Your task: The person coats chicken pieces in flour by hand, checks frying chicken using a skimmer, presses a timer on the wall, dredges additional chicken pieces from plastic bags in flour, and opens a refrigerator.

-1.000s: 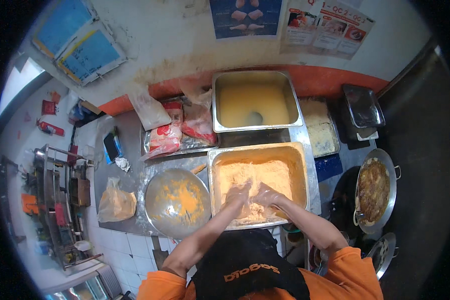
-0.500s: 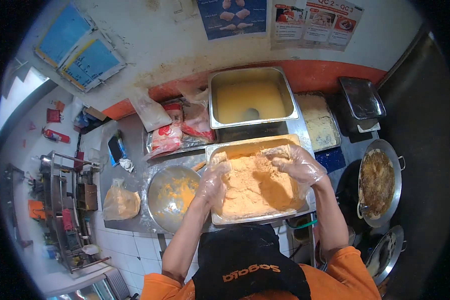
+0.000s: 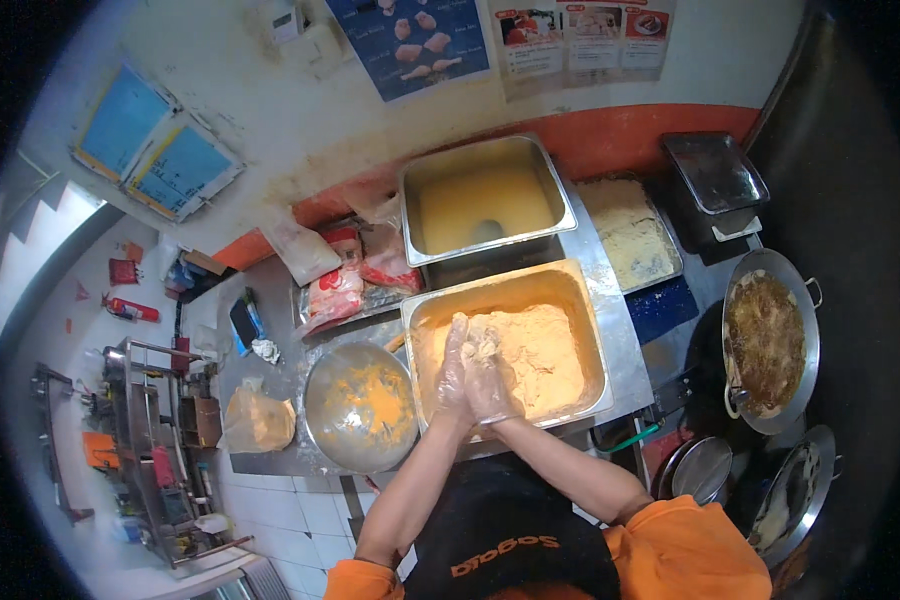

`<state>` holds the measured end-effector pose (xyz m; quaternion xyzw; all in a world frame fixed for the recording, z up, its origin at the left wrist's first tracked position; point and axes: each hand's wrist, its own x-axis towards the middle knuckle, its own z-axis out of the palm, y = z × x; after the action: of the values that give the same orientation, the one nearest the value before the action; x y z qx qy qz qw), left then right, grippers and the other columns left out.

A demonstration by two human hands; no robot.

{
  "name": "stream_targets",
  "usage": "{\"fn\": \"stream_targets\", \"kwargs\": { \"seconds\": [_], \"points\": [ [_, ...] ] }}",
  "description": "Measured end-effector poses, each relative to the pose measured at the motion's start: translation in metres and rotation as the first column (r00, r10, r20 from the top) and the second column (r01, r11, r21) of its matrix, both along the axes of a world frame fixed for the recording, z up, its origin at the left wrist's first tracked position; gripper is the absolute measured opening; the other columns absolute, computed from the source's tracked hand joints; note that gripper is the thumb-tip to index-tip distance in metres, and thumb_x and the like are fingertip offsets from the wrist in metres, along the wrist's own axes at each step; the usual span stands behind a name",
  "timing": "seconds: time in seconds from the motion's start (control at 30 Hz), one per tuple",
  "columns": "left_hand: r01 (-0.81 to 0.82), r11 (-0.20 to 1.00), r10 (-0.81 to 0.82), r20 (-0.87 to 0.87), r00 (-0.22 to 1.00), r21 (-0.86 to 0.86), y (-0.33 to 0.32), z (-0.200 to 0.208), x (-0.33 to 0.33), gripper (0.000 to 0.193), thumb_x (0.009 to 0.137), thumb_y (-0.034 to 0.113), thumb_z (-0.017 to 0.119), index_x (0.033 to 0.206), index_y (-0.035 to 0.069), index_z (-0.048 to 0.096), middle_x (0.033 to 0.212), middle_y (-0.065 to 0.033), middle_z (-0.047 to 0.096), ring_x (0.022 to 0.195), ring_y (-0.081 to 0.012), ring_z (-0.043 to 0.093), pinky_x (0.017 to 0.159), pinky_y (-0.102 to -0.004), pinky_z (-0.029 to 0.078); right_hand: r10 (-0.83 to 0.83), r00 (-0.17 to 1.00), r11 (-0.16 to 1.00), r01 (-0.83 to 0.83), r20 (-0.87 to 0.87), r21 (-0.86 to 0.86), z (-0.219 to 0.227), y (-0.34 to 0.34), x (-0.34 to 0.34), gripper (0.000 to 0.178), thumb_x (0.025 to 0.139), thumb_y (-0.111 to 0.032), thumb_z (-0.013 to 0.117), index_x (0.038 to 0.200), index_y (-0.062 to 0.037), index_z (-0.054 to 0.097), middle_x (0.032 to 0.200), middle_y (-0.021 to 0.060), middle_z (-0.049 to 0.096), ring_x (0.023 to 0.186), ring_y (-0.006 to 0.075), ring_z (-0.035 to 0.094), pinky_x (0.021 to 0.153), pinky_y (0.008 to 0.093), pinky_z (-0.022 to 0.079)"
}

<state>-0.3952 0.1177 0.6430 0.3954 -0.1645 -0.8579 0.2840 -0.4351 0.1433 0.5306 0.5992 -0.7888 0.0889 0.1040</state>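
Note:
My left hand (image 3: 453, 375) and my right hand (image 3: 486, 382), both in clear plastic gloves, are pressed side by side over the left part of a deep metal pan (image 3: 598, 375). Pale orange breading flour (image 3: 545, 345) fills that pan. The left hand's fingers are stretched out flat, leaning against the right hand. Lumpy flour cakes the right hand's curled fingers; whatever lies inside them, if anything, I cannot make out. Left of the pan sits a round metal bowl (image 3: 335, 405) with orange smears inside.
Behind stands a deep pan (image 3: 567, 222) of yellowish liquid; right of it, a tray of pale flour (image 3: 620, 230). A wok of bubbling oil (image 3: 765, 345) sits at the right. Red-and-white packages (image 3: 335, 295) and a plastic bag of powder (image 3: 260, 418) lie on the left of the metal table (image 3: 620, 350).
My hands were apart, near the pan's left and right sides; now they are together over its left part. The right hand moved left. The whole view has turned somewhat.

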Motion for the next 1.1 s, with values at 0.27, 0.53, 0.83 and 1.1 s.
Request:
{"fn": "stream_targets", "kwargs": {
  "seconds": [0.27, 0.53, 0.83, 1.1],
  "points": [
    [0.061, 0.968, -0.112, -0.202, 0.973, -0.243, 0.005, -0.032, 0.010, 0.067, 0.108, 0.057, 0.043, 0.156, 0.010, 0.046, 0.154, -0.0068, 0.054, 0.138, -0.0224, 0.053, 0.117, -0.0382, 0.042, -0.265, 0.806, 0.963, 0.192, 0.529, 0.189, -0.060, -0.023, -0.005, 0.062, 0.105, -0.040, 0.044, 0.152, 0.0008, 0.046, 0.163, 0.0294, 0.035, 0.154, 0.0416, 0.029, 0.128, 0.0463, 0.024],
    [0.568, -0.217, 0.204, 0.533, 0.821, -0.794, 0.017, -0.017, 0.100, 0.081, 0.105, 0.059, 0.047, 0.162, 0.002, 0.033, 0.167, -0.0122, 0.037, 0.154, -0.0273, 0.033, 0.128, -0.0408, 0.020, -0.205, 0.532, 0.966, 0.244, 0.821, 0.083, 0.052, -0.022, -0.085, 0.052, 0.095, -0.031, 0.065, 0.143, -0.0139, 0.060, 0.137, 0.0219, 0.064, 0.118, 0.0340, 0.066, 0.100, 0.0412, 0.052],
    [0.205, 0.103, 0.049, 0.211, 0.976, -0.973, 0.010, -0.037, 0.093, 0.047, 0.108, 0.022, 0.048, 0.146, -0.006, 0.052, 0.146, -0.0223, 0.059, 0.139, -0.0339, 0.054, 0.117, -0.0427, 0.040, -0.092, 0.395, 0.876, 0.469, 0.914, -0.115, 0.050, 0.077, -0.114, 0.047, 0.083, -0.020, 0.067, 0.128, -0.0070, 0.071, 0.106, 0.0276, 0.074, 0.098, 0.0370, 0.074, 0.085, 0.0446, 0.058],
    [0.488, -0.102, 0.253, 0.452, 0.855, -0.867, -0.001, -0.090, 0.117, 0.048, 0.104, 0.030, 0.062, 0.140, -0.001, 0.061, 0.137, -0.0213, 0.066, 0.125, -0.0354, 0.063, 0.107, -0.0437, 0.048, 0.168, 0.243, 0.700, 0.653, 0.955, -0.289, 0.142, 0.223, -0.023, 0.030, 0.093, -0.014, 0.071, 0.121, -0.0045, 0.074, 0.101, 0.0074, 0.077, 0.082, 0.0113, 0.069, 0.075, 0.0282, 0.057]
  ]
}}
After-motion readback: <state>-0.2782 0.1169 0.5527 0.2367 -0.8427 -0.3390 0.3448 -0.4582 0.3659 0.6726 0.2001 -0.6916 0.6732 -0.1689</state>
